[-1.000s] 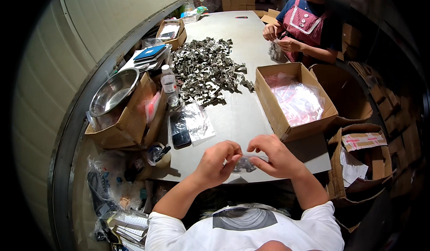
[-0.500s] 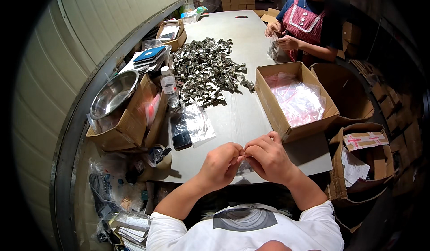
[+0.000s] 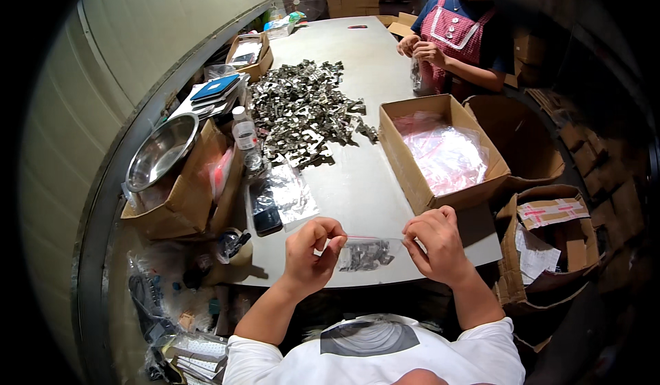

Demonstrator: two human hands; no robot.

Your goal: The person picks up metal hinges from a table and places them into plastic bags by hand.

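Observation:
Between my hands a clear zip-top plastic bag [image 3: 366, 254] with a red seal line along its top is stretched out near the table's front edge. Several grey metal pieces lie inside it. My left hand [image 3: 311, 253] pinches the bag's upper left corner. At the opposite corner, the fingertips of my right hand [image 3: 436, 245] are closed on the edge. A large heap of small bent metal parts [image 3: 302, 106] covers the table farther off. To the left of the bag, a dark phone [image 3: 268, 221] lies by a flat shiny plastic bag [image 3: 292, 196].
Right of my hands stands a cardboard box [image 3: 405, 161] of plastic bags. At left are a clear bottle [image 3: 245, 137], a steel bowl [image 3: 163, 152] and another carton [image 3: 182, 210]. Across the table, a person in a red checked apron [image 3: 450, 38] handles a clear bag.
My hands have moved apart from a close pinch, and the bag now shows stretched between them. The whole view has shifted slightly. The other person's hands have moved a little on their bag.

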